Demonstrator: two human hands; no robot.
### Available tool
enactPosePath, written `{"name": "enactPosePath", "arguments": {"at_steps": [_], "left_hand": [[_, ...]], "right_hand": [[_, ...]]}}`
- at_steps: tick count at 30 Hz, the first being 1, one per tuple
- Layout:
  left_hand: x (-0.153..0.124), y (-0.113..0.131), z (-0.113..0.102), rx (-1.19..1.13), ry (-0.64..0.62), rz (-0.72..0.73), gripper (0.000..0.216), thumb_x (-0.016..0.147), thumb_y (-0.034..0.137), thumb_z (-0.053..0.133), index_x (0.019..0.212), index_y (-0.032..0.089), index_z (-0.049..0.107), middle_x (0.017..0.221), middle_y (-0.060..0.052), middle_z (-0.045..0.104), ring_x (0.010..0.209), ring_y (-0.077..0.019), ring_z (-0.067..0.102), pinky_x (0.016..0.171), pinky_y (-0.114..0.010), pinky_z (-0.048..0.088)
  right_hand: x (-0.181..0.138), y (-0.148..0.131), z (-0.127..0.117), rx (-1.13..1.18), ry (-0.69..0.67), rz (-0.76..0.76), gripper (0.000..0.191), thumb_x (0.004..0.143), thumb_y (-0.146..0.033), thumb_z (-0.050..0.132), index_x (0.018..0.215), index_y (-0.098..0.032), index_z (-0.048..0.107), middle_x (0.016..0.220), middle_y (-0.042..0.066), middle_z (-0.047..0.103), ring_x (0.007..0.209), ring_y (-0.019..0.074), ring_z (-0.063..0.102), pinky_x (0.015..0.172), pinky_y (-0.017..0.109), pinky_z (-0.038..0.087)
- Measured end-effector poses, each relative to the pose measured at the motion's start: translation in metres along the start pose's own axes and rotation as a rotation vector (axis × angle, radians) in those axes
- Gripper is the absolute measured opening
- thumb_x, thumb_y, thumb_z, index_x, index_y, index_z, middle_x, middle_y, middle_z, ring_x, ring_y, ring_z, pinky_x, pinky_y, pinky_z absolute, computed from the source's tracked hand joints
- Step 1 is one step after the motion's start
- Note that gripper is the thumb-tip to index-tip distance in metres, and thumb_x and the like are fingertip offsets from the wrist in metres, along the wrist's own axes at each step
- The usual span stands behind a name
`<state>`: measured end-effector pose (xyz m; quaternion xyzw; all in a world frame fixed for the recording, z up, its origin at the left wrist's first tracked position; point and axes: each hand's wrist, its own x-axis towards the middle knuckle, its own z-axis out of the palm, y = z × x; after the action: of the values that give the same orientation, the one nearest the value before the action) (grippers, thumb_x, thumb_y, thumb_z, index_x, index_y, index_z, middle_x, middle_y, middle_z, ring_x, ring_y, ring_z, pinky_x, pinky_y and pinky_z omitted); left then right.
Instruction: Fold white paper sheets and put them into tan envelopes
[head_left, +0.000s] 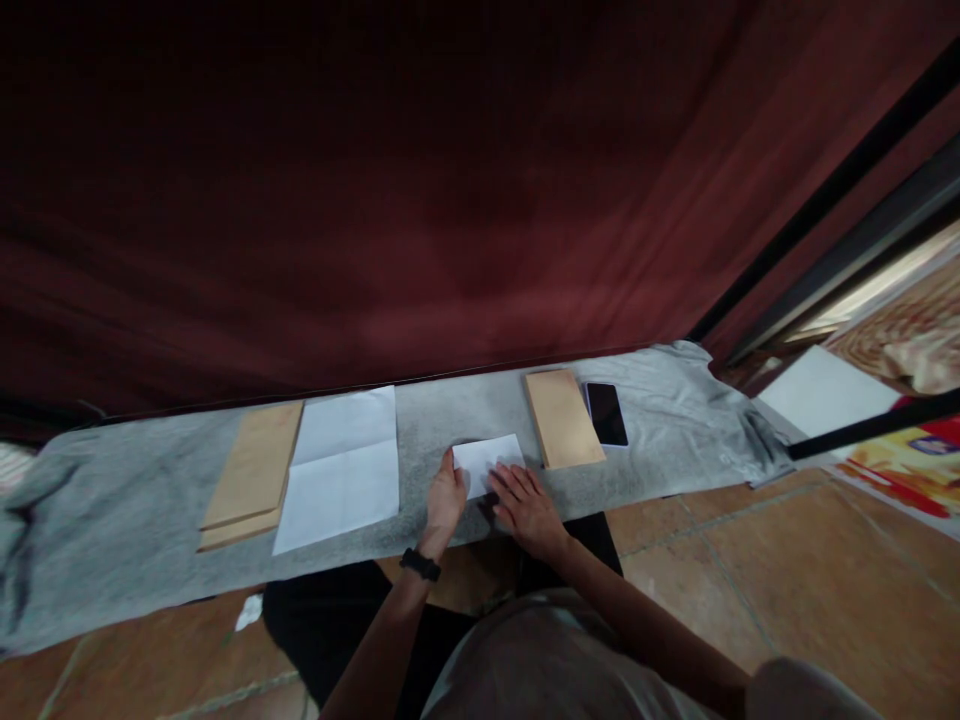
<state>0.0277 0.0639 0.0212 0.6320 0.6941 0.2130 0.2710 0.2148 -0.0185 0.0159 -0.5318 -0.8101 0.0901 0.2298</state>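
Observation:
A folded sheet of white paper (487,458) lies on the grey cloth in front of me. My left hand (445,497) is closed on its left edge, with the thumb along the side and the other fingers partly hidden. On the paper's lower right part, my right hand (529,510) rests flat with its fingers stretched out and a little apart. Left of my hands is a larger white sheet (345,465) with a crease across its middle. Just beyond my right hand sits a brown envelope or stack of envelopes (566,418).
More brown envelopes (251,465) overlap at the left, beside the creased sheet. A dark-screened phone (606,413) lies right of the near envelope. Grey cloth (150,500) covers the narrow bench. Behind it hangs a dark red curtain (450,250); black bars (840,190) stand at the right.

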Motion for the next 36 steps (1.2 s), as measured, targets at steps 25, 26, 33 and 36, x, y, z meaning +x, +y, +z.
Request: {"name": "enactPosePath", "arguments": {"at_steps": [25, 26, 33, 36], "left_hand": [[-0.081, -0.024, 0.029, 0.478, 0.168, 0.529, 0.068, 0.101, 0.045, 0.040, 0.154, 0.005, 0.032, 0.158, -0.023, 0.036, 0.150, -0.0321, 0.029, 0.121, -0.056, 0.029], [-0.082, -0.022, 0.031, 0.474, 0.166, 0.531, 0.066, 0.101, 0.043, 0.039, 0.155, 0.006, 0.031, 0.158, -0.022, 0.036, 0.151, -0.0314, 0.028, 0.121, -0.056, 0.028], [-0.087, -0.011, 0.040, 0.485, 0.102, 0.590, 0.062, 0.100, 0.035, 0.040, 0.154, 0.004, 0.033, 0.160, -0.021, 0.034, 0.152, -0.0297, 0.025, 0.121, -0.051, 0.033], [-0.089, -0.012, 0.039, 0.502, 0.093, 0.611, 0.059, 0.098, 0.028, 0.041, 0.151, 0.001, 0.037, 0.159, -0.023, 0.034, 0.151, -0.0304, 0.026, 0.121, -0.051, 0.032]], "right_hand": [[-0.017, 0.015, 0.014, -0.079, 0.095, 0.020, 0.056, 0.101, -0.035, 0.051, 0.153, -0.016, 0.041, 0.156, 0.013, 0.044, 0.143, 0.0266, 0.043, 0.120, 0.049, 0.032], [-0.019, 0.015, 0.014, -0.074, 0.093, 0.023, 0.056, 0.101, -0.035, 0.050, 0.153, -0.016, 0.041, 0.156, 0.013, 0.044, 0.143, 0.0265, 0.043, 0.120, 0.049, 0.032], [-0.005, 0.012, 0.008, -0.033, 0.062, 0.058, 0.046, 0.102, -0.030, 0.046, 0.145, -0.014, 0.052, 0.152, 0.013, 0.049, 0.142, 0.0255, 0.045, 0.121, 0.048, 0.031], [0.015, 0.010, 0.008, 0.014, 0.051, 0.006, 0.044, 0.104, -0.029, 0.041, 0.143, -0.014, 0.054, 0.154, 0.011, 0.048, 0.144, 0.0235, 0.043, 0.122, 0.045, 0.032]]}}
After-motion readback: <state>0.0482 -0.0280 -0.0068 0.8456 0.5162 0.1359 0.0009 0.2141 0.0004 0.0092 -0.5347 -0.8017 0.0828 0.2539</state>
